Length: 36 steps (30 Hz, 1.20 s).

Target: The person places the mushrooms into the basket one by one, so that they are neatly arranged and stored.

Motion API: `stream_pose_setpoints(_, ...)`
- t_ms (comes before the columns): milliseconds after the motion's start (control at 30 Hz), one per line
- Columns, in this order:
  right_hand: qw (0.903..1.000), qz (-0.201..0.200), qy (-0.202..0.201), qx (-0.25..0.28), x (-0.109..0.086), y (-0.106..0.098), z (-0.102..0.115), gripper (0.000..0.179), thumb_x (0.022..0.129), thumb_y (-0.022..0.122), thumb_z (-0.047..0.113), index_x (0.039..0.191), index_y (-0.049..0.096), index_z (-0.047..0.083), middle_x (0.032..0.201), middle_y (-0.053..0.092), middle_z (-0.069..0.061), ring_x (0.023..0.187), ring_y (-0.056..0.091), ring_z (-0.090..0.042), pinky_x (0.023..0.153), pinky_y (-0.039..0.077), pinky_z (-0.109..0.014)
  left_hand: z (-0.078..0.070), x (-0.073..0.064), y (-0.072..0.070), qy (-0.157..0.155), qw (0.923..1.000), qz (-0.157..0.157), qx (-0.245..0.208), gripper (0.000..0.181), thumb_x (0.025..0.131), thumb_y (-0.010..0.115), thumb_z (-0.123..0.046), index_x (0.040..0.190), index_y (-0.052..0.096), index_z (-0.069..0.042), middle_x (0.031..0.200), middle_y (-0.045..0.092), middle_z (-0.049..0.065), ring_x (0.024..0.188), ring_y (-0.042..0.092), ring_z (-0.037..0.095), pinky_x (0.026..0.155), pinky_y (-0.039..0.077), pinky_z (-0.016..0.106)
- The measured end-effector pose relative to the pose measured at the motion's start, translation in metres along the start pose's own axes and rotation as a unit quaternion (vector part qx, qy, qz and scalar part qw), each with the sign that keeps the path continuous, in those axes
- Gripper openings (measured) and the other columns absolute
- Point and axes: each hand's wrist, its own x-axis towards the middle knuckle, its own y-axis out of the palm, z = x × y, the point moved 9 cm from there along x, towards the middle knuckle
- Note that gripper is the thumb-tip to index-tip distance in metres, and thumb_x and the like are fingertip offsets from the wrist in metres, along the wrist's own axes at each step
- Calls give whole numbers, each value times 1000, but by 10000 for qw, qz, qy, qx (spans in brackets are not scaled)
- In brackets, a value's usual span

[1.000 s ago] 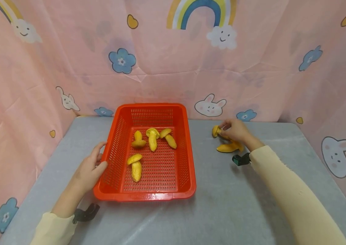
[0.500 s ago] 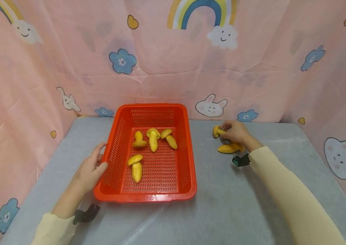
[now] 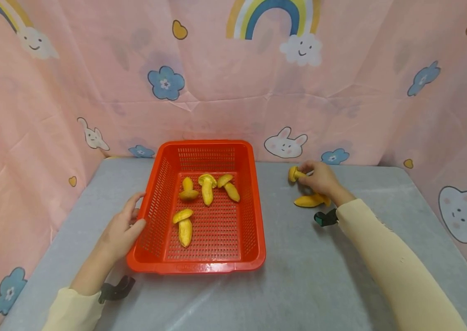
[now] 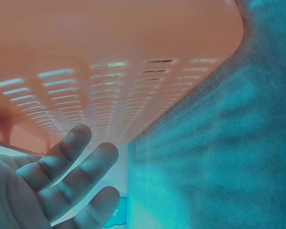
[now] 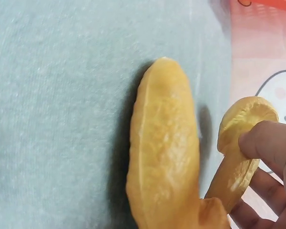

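My right hand (image 3: 318, 178) pinches the stem of a yellow toy-like mushroom (image 3: 293, 174) at the back right of the table. Its rounded cap points left, and in the right wrist view the thumb (image 5: 267, 143) lies on the mushroom just below the cap. Another yellow mushroom (image 3: 309, 200) lies on the table close under that hand, its cap end partly hidden. Over on the left, my left hand (image 3: 117, 232) is at the side rim of a red plastic basket (image 3: 196, 266). Its fingers (image 4: 86, 171) are loosely bent beside the slotted outer wall.
Inside the basket lie several yellow mushrooms, one (image 3: 184, 227) nearer the front and the others (image 3: 206, 188) towards the back. The grey table (image 3: 299, 276) ends at a pink patterned cloth (image 3: 217, 110) behind. Dark wrist mounts (image 3: 325, 217) jut from both sleeves.
My right hand has shifted the pinched mushroom slightly, away from the one lying below it. The left hand and the basket stay as they were.
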Motion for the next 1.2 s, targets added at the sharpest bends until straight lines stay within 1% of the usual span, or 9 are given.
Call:
stream_pose_setpoints(133,9999,-150,-33,-49,-1,-3,2,33,91,61,17,120,58,2,123,59,-21,108,55,-38,89,50,-47,0,0,0,7,10000,3,-11,60,92,43,-10,149,26,-10,114,66,20,95,68,27,76,54,34)
stream_pose_setpoints(333,9997,-185,51,-116,-4,-4,5,33,90,62,18,119,60,3,122,60,-21,108,55,-38,88,51,-46,-1,0,0,17,10000,6,-44,60,91,42,-9,149,26,-10,113,66,19,94,68,27,75,54,32)
stream_pose_setpoints(467,9997,-160,185,-93,-6,-5,6,34,91,61,17,121,60,3,124,59,-21,108,55,-37,89,51,-46,-1,0,0,-2,10000,11,-73,60,91,43,-9,149,26,-10,113,66,19,93,68,26,74,54,31)
stream_pose_setpoints(633,9994,-153,305,28,-7,-6,9,37,93,58,18,126,58,1,126,58,-23,104,56,-35,90,52,-46,0,-1,0,-56,9999,37,-114,60,92,43,-10,149,26,-11,113,66,20,93,68,26,73,54,30)
stream_pose_setpoints(800,9994,-191,277,117,-10,-8,16,39,95,56,21,128,58,0,125,60,-22,104,57,-33,93,50,-46,0,0,1,-58,9999,58,-140,60,92,43,-9,149,25,-11,114,65,21,93,68,27,73,54,29)
stream_pose_setpoints(933,9995,-183,248,104,-12,-9,23,39,95,57,22,128,58,1,127,60,-22,107,57,-34,95,49,-46,0,0,1,-87,9998,72,-146,60,92,43,-10,149,25,-11,115,65,21,92,68,27,73,54,30)
stream_pose_setpoints(1067,9995,-240,170,96,-14,-10,30,38,94,59,21,126,60,1,125,62,-21,109,58,-34,95,49,-47,0,-1,1,-99,9997,86,-187,60,92,43,-10,150,25,-12,115,65,21,92,68,26,72,54,29)
stream_pose_setpoints(1200,9993,-291,150,197,-15,-9,37,37,92,62,21,124,62,2,122,64,-19,108,60,-33,95,49,-46,0,0,1,-83,9997,104,-191,59,92,42,-10,149,25,-12,115,65,22,91,68,26,71,54,28)
